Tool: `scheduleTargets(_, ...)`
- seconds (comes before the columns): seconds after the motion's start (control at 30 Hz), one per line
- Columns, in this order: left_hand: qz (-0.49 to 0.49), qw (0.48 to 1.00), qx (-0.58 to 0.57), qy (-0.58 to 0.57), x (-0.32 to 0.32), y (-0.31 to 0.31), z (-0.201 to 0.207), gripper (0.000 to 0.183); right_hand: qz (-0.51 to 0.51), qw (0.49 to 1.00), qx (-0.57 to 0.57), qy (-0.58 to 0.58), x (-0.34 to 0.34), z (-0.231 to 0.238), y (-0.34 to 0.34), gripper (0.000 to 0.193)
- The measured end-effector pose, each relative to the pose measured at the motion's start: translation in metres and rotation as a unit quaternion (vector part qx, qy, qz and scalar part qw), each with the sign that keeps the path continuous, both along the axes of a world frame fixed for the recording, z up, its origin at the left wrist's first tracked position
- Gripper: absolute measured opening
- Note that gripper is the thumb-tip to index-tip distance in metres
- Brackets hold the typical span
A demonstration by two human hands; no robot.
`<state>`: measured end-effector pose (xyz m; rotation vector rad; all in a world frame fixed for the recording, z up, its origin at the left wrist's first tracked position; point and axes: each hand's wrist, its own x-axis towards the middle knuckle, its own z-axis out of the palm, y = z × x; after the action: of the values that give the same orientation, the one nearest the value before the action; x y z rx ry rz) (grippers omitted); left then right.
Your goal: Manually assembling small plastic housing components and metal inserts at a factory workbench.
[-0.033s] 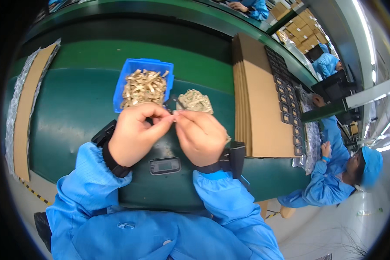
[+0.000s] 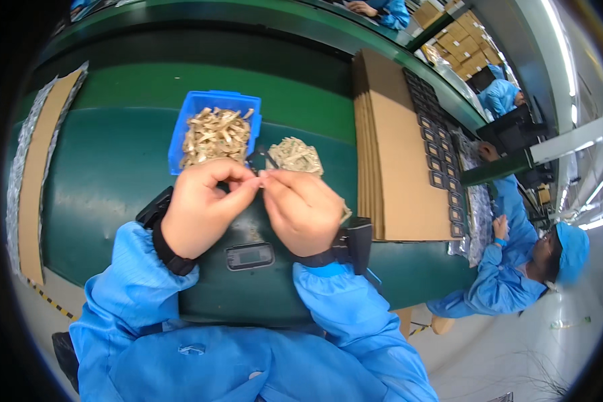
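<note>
My left hand (image 2: 208, 201) and my right hand (image 2: 305, 209) meet fingertip to fingertip over the green work surface, both closed in a pinch. What sits between the fingertips is too small and hidden to name. Just beyond them, a thin dark piece (image 2: 271, 159) sticks up; whether a hand holds it, I cannot tell. Behind my left hand stands a blue bin (image 2: 177, 143) holding many gold-coloured thin strips (image 2: 216, 136). A heap of similar pale strips (image 2: 295, 155) lies past my right hand. Nearer me, below the hands, rests a dark rectangular casing (image 2: 250, 256) with a window.
Stacked cardboard sheets (image 2: 409, 167) stand to the right, with rows of small black casings (image 2: 438, 151) along them. At the left lies a long cardboard strip (image 2: 41, 174) with bubble wrap. A co-worker in blue (image 2: 509, 281) sits at the far right.
The whole view has shifted slightly, so the bench things appear a little further left. My hands keep the same pinch, fingertips together.
</note>
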<state>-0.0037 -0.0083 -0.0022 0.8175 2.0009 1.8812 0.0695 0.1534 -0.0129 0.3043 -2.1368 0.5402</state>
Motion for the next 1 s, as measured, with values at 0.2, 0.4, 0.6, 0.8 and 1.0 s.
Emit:
scheduleTargets(0.2,-0.006,0.999,-0.027,-0.024,-0.006,0.003,0.004,0.008,-0.008,1.0,0.019,-0.021,0.002,0.0,0.0,0.033)
scheduleTargets(0.4,-0.015,0.995,-0.047,-0.083,-0.005,0.002,0.007,0.012,-0.017,1.0,0.004,-0.015,0.001,0.0,-0.001,0.032)
scheduleTargets(0.6,-0.012,0.997,-0.041,-0.064,-0.007,0.001,0.006,0.011,-0.025,0.999,0.028,-0.016,0.001,0.001,-0.001,0.028)
scheduleTargets(0.8,-0.003,0.999,-0.005,0.04,-0.009,-0.003,0.001,0.006,-0.018,0.999,0.002,-0.028,0.001,0.003,-0.008,0.025)
scheduleTargets(1.0,0.042,0.955,-0.062,0.288,-0.024,-0.002,0.001,0.01,-0.005,0.983,-0.163,-0.078,0.005,0.002,-0.006,0.019)
